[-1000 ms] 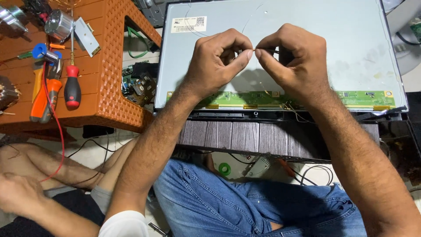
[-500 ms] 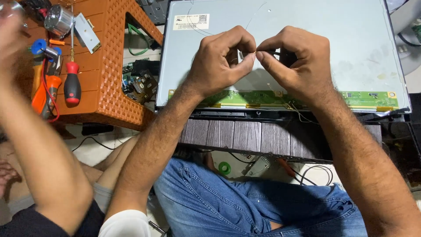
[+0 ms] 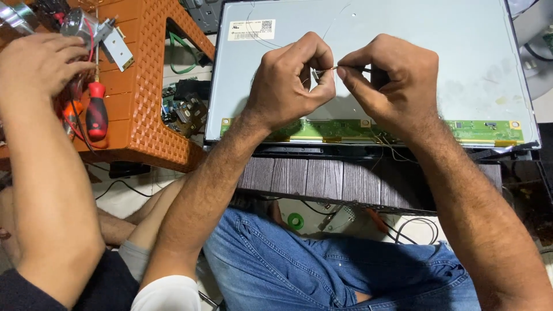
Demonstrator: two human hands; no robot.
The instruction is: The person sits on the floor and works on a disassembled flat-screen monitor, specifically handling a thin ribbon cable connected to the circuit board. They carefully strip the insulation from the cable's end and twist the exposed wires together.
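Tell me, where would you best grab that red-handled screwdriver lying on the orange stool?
Grip the red-handled screwdriver by its fat red handle, coming from above. It lies flat on the orange stool, handle toward the near edge, and its narrow end is hidden among wires under another person's hand. The handle is the bulkiest exposed part.

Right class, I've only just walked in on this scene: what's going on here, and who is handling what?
A person seated in jeans holds both hands over the grey back of a flat display panel. The left hand and right hand pinch a thin wire between their fingers, above the green circuit strip along the panel's near edge. To the left, another person's hand reaches among tools on an orange plastic stool, beside a red-handled screwdriver.
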